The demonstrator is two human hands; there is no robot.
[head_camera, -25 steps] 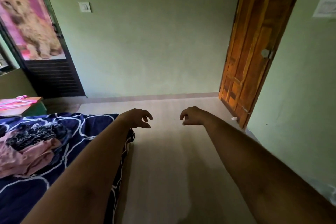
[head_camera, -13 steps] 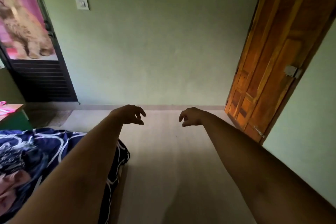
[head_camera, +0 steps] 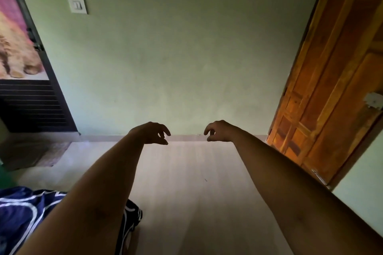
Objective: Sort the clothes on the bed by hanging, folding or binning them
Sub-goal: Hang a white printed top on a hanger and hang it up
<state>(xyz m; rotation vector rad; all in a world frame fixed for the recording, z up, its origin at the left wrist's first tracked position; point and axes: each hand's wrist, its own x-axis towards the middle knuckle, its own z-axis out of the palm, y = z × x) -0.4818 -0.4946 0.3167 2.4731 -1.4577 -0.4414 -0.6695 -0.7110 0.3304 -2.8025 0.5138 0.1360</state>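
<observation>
Little of the task can be judged as done from what is shown. Both arms are held out over the pale floor (head_camera: pixel 186 182), well in front of the green wall (head_camera: pixel 176 58). The left hand (head_camera: pixel 152 133) is seen with its fingers loosely curled and thumb near the fingertips, and nothing is held in it. The right hand (head_camera: pixel 219 131) is likewise loosely curled and empty. The two hands are kept apart, with a clear gap between them. Only one corner of the bed (head_camera: pixel 22 209) is caught, at the near left, under and beside the left forearm. It is covered by a dark blue sheet with white lines. No clothes can be made out on that corner, and the rest of the bed lies outside the view, so where they lie cannot be told. No hanger, folded stack or bin is shown either, so no sorted item can be counted. The view is turned away from the bed, toward the far wall, with a wooden door (head_camera: pixel 331 89) at the right and a dark door bearing a cat poster (head_camera: pixel 14 47) at the far left. It is judged that no garment is in hand and that a garment has yet to be picked up from the bed before any hanging, folding or binning can follow. How many items are left cannot be told.
</observation>
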